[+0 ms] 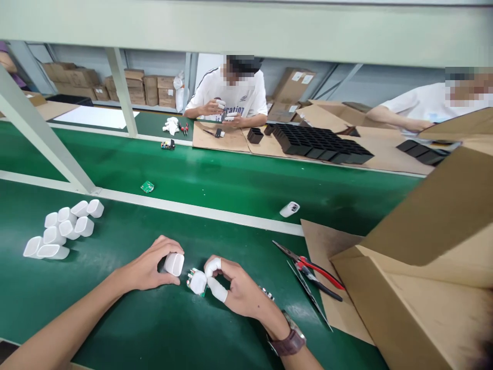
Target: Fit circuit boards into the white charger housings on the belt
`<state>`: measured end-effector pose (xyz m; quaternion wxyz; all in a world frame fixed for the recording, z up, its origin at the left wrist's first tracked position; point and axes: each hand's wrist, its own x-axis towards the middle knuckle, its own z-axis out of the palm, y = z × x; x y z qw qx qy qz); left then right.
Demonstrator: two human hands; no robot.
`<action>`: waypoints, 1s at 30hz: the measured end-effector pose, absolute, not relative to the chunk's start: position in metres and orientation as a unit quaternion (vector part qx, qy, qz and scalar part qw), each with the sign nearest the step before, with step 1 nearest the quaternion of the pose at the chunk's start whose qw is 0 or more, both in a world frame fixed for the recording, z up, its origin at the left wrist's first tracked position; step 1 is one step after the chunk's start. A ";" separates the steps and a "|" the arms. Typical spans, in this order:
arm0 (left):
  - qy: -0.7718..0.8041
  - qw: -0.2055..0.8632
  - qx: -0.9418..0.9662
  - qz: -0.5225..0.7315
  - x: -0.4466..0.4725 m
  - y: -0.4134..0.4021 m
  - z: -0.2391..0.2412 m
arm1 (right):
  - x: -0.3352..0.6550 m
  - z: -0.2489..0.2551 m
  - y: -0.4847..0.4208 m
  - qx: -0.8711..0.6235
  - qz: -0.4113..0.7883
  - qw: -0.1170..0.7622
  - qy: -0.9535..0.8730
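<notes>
Left hand (148, 270) curled over a white shell (174, 263), thumb and fingertips pinching it against the green bench (115, 318), open mouth turned toward three o'clock. Right hand (241, 290) pinching a white plug insert (197, 281) between two fingers in white cots — metal prongs poking out toward nine o'clock and slightly up, a sliver of green board beneath. Insert just beside the shell, at roughly four o'clock from it, not quite touching; long axes near enough in line, running nine to three. Neither hand the farther — both meeting at the middle of the bench. Heap of empty white shells (63, 228) well apart at ten o'clock. Red-handled cutters (311, 272) at three o'clock, half on a cardboard flap (331, 246). Single white unit (289, 209) on the belt at one o'clock.
</notes>
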<state>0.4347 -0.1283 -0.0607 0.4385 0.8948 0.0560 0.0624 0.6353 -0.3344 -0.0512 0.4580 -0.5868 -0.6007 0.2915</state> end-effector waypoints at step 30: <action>0.142 0.233 0.946 0.173 0.378 -0.094 -0.046 | 0.617 -0.055 -0.336 -0.668 0.061 0.334 -0.662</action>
